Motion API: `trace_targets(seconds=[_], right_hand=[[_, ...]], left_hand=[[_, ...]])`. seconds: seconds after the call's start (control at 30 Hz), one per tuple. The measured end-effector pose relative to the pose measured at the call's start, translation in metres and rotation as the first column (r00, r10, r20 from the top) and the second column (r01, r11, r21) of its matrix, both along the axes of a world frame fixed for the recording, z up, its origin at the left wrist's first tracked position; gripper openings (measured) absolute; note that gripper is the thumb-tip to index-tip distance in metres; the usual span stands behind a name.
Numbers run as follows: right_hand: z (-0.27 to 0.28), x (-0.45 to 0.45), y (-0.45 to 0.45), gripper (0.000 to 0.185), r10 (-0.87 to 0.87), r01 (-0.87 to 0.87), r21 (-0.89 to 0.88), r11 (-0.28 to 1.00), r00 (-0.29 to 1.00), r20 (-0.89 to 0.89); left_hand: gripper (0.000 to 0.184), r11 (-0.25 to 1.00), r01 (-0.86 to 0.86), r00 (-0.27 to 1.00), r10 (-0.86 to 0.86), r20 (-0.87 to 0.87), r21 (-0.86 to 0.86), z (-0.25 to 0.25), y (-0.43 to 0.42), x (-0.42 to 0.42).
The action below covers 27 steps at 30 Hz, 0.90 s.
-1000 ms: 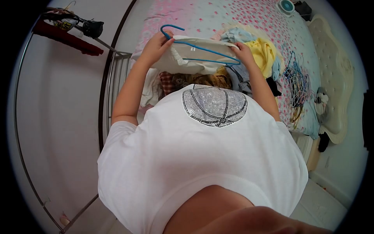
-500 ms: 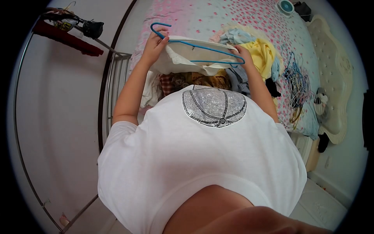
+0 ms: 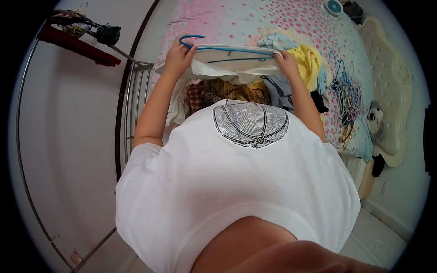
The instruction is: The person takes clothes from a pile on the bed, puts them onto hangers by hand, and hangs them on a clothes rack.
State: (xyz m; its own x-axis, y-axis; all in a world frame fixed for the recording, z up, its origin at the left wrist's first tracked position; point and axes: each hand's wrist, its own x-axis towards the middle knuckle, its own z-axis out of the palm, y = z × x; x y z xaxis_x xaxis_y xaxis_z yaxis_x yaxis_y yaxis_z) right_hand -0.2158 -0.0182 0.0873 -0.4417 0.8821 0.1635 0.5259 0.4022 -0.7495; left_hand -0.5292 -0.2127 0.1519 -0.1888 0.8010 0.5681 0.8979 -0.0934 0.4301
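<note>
A blue clothes hanger (image 3: 218, 48) lies lengthwise in the open edge of a white garment (image 3: 214, 73), held up between my hands over the bed. My left hand (image 3: 180, 58) is closed around the hanger near its hook and the garment's left corner. At the other end, my right hand (image 3: 287, 64) pinches the garment's edge, where the hanger's tip is tucked inside. The garment's exact kind does not show.
Below lie a brown patterned cloth (image 3: 246, 91), grey-blue clothes (image 3: 277, 88) and a yellow garment (image 3: 307, 66). Tangled hangers (image 3: 347, 93) rest on the bed (image 3: 218, 20) at right. A metal rack (image 3: 22, 132) with a dark red cloth (image 3: 77, 45) stands left.
The hanger's right end has gone from outside the garment to inside its edge. My right hand has shifted slightly, now gripping the edge over that end. The hook sits a little lower.
</note>
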Motion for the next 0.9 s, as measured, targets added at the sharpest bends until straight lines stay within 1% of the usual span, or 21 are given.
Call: trace_targets(seconds=[0.1, 0.13, 0.2, 0.23, 0.3, 0.33, 0.4, 0.43, 0.47, 0.5, 0.57, 0.6, 0.7, 0.73, 0.83, 0.87, 0.9], right_hand=[[0.016, -0.003, -0.003, 0.029, -0.095, 0.089, -0.073, 0.993, 0.991, -0.092], [0.024, -0.006, -0.006, 0.028, -0.079, 0.069, -0.093, 0.993, 0.992, -0.101], [0.037, -0.010, -0.011, 0.026, -0.050, 0.035, -0.131, 0.991, 0.991, -0.120], [0.035, -0.012, -0.012, 0.028, -0.044, 0.019, -0.167, 0.986, 0.988, -0.145], [0.029, -0.018, -0.016, 0.032, -0.027, -0.020, -0.238, 0.971, 0.981, -0.194], [0.037, -0.025, -0.027, 0.032, -0.022, -0.068, -0.281, 0.957, 0.952, -0.305], [0.049, -0.041, -0.057, 0.031, -0.027, -0.179, -0.350, 0.920, 0.858, -0.512], [0.047, -0.046, -0.061, 0.031, 0.015, -0.170, -0.303, 0.938, 0.890, -0.456], [0.043, -0.051, -0.063, 0.030, 0.054, -0.164, -0.252, 0.954, 0.917, -0.395], [0.041, -0.056, -0.066, 0.030, 0.088, -0.160, -0.198, 0.967, 0.939, -0.332], [0.061, -0.062, -0.095, 0.032, 0.227, -0.234, -0.113, 0.966, 0.971, -0.075], [0.053, -0.062, -0.099, 0.033, 0.354, -0.349, -0.067, 0.935, 0.930, 0.097], [0.041, -0.056, -0.104, 0.035, 0.464, -0.440, -0.149, 0.886, 0.855, 0.233], [0.030, -0.055, -0.099, 0.033, 0.402, -0.382, -0.171, 0.908, 0.910, 0.105], [0.032, -0.050, -0.080, 0.032, 0.272, -0.276, -0.006, 0.961, 0.952, -0.137], [0.035, -0.049, -0.075, 0.036, 0.184, -0.168, 0.171, 0.971, 0.980, -0.078], [0.043, -0.050, -0.070, 0.037, 0.191, -0.159, 0.384, 0.909, 0.981, -0.047]], left_hand=[[0.019, 0.996, 0.074, 0.995, -0.078, -0.062, -0.056, -0.005, 0.002, 0.013], [0.020, 0.995, 0.066, 0.995, -0.071, -0.065, -0.073, -0.008, 0.003, 0.019], [0.020, 1.000, -0.003, 0.998, 0.004, -0.069, 0.019, -0.013, 0.008, 0.023], [0.020, 0.997, -0.036, 0.997, 0.040, -0.069, 0.065, -0.015, 0.010, 0.026], [0.020, 0.995, -0.027, 0.995, 0.036, -0.091, 0.096, -0.019, 0.018, 0.032], [0.020, 0.993, -0.026, 0.994, 0.038, -0.102, 0.111, -0.018, 0.021, 0.037], [0.020, 0.995, 0.098, 0.993, -0.096, -0.071, 0.025, -0.015, 0.022, 0.057], [0.020, 0.987, 0.161, 0.986, -0.162, -0.051, -0.016, -0.014, 0.022, 0.067], [0.021, 0.983, 0.178, 0.983, -0.179, -0.029, -0.050, -0.017, 0.023, 0.072], [0.021, 0.986, 0.151, 0.988, -0.152, -0.013, -0.067, -0.015, 0.025, 0.074], [0.021, 0.990, 0.104, 0.995, -0.103, 0.014, -0.099, -0.009, 0.028, 0.075], [0.020, 0.994, 0.081, 0.996, -0.078, 0.043, -0.071, -0.005, 0.030, 0.072], [0.020, 0.994, 0.102, 0.993, -0.104, 0.052, 0.050, 0.002, 0.032, 0.054], [0.019, 0.991, 0.123, 0.988, -0.128, 0.090, 0.061, 0.007, 0.030, 0.050], [0.016, 0.988, 0.156, 0.976, -0.157, 0.151, 0.018, 0.016, 0.024, 0.040], [0.015, 0.986, 0.167, 0.972, -0.167, 0.163, 0.017, 0.016, 0.023, 0.038], [0.014, 0.984, 0.179, 0.968, -0.179, 0.175, 0.016, 0.015, 0.023, 0.036]])
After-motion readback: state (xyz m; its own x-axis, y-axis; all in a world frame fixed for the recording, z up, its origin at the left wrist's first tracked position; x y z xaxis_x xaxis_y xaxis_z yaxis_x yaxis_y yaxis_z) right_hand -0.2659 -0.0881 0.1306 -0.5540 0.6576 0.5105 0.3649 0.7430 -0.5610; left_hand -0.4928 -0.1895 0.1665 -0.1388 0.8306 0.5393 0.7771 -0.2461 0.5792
